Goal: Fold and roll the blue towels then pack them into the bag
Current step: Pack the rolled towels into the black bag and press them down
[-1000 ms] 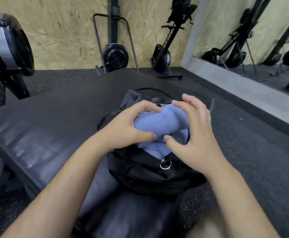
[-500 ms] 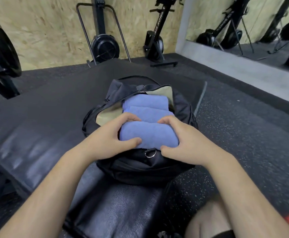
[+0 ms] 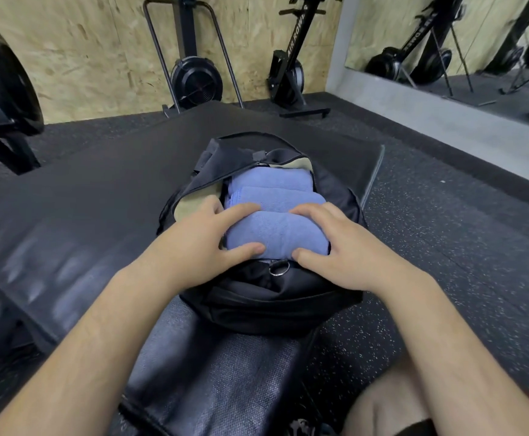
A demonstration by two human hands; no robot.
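Head view.

Bag [image 3: 266, 297], black with tan lining: 1. Lying on black padded mat [image 3: 83, 199], zip mouth wide open and facing up. Metal zip ring [image 3: 278, 268] at near edge of opening, just below nearest roll.

Blue towels, rolled: 3. All inside bag, laid side by side across the opening, each touching the next.
- Far roll [image 3: 269, 180]: against tan lining at back.
- Middle roll [image 3: 275, 198]: between the other two.
- Nearest roll [image 3: 275, 236]: at front edge of opening.

Hands, bare: 2, both gripping nearest roll, nothing else held.
- Left hand [image 3: 200, 247]: on left end of roll, fingers curved over the top, thumb pressed against near side.
- Right hand [image 3: 345, 250]: on right end, fingers curved over the top, thumb at near lower edge.

Padded mat: 1, on speckled rubber floor [image 3: 445, 231].

Exercise machines against chipboard wall: 2, namely fan-wheel machine [image 3: 195, 78] and rower [image 3: 291, 67]. Part of 1 more at left edge [image 3: 2, 83].

Mirror [image 3: 445, 42]: 1, on right wall.

Bare knee [image 3: 383, 410]: 1, bottom right.
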